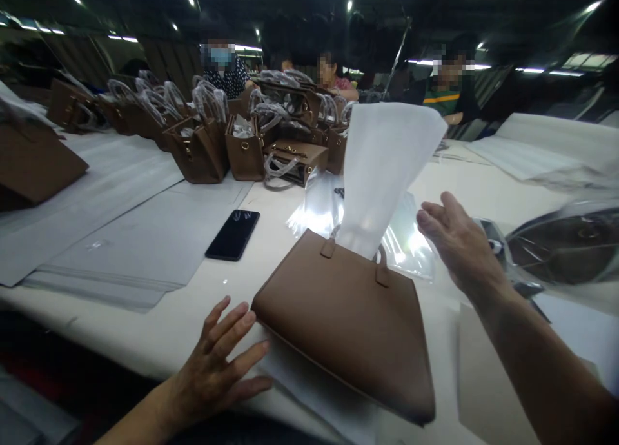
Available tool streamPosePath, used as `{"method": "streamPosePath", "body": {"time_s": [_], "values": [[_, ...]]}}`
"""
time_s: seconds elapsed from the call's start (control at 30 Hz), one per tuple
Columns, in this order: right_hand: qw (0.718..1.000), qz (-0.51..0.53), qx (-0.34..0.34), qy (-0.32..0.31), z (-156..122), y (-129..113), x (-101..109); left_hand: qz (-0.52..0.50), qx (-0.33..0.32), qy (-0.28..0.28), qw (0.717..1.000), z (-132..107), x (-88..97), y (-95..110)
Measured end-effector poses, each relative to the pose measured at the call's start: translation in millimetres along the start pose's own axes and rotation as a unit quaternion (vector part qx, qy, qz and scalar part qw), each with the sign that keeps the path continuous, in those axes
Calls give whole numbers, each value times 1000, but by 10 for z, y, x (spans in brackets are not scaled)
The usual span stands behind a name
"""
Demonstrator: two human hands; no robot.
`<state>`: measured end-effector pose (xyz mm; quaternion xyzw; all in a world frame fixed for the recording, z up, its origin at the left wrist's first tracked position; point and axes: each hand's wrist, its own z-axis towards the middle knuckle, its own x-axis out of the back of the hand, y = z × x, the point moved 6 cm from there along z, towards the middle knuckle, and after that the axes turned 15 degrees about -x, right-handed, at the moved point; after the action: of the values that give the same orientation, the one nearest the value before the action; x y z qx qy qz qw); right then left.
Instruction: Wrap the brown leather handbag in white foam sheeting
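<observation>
A brown handbag (345, 316) lies tilted on the white table in front of me, its handles pointing away. From its top edge rises a sheet of white wrapping paper (387, 161). My left hand (217, 361) is beside the bag's lower left corner, fingers spread and holding nothing; whether a fingertip touches the corner I cannot tell. To the right of the paper, my right hand (457, 245) hangs in the air with nothing in it, fingers stretched out and apart from the bag. Clear plastic sheets (314, 203) lie behind the handbag.
A black phone (233, 235) lies left of the bag, near stacked grey sheets (130, 238). Several brown handbags with wrapped handles (198, 151) stand at the back. A plastic-wrapped bag (565, 245) lies at right, below white sheets (546, 148). Co-workers (225, 71) are across the table.
</observation>
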<state>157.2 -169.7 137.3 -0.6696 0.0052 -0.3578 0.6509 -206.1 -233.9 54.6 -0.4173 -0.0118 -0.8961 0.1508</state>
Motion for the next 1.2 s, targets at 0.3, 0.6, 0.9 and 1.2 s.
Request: {"method": "streamPosePath", "body": {"time_s": [0.3, 0.6, 0.9, 1.2], "values": [[833, -259, 488, -24, -2336, 64, -339, 55, -131, -56, 988, 179, -106, 265], [831, -361, 410, 109, -2379, 103, -709, 77, -164, -32, 983, 260, -320, 422], [813, -461, 344, 89, -2034, -151, -1101, 7, -183, -4, 983, 303, -294, 544], [808, -464, 362, 32, -1883, -132, -921, -30, -194, 19, 980, 510, -85, 456]]}}
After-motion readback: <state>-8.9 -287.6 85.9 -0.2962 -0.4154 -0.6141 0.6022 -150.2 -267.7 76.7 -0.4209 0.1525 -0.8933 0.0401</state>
